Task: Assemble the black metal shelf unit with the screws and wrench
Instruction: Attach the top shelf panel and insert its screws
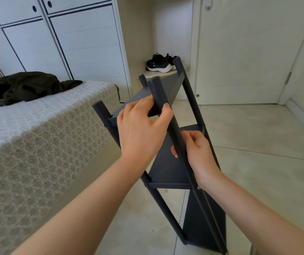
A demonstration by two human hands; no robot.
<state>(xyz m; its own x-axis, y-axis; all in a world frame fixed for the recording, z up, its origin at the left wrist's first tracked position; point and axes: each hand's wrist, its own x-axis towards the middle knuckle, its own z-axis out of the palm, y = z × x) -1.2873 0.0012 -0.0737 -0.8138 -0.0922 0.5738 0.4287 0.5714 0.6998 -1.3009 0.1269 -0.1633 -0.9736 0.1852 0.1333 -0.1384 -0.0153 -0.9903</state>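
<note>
The shelf unit tilts on the floor, one post within the fingers of the left hand above and the right hand below. Left of the fingers lies the bed, a garment on it; beyond them, shoes sit on a ledge.

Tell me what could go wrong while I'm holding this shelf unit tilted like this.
1. The shelf unit leans, bearing on its lower end on the tile floor; that end could slide out.
2. The left hand and right hand both grip the near post beside shelf edges, so fingers may get pinched if it shifts.
3. Its top points toward the shoes on the ledge and might knock them.
</note>
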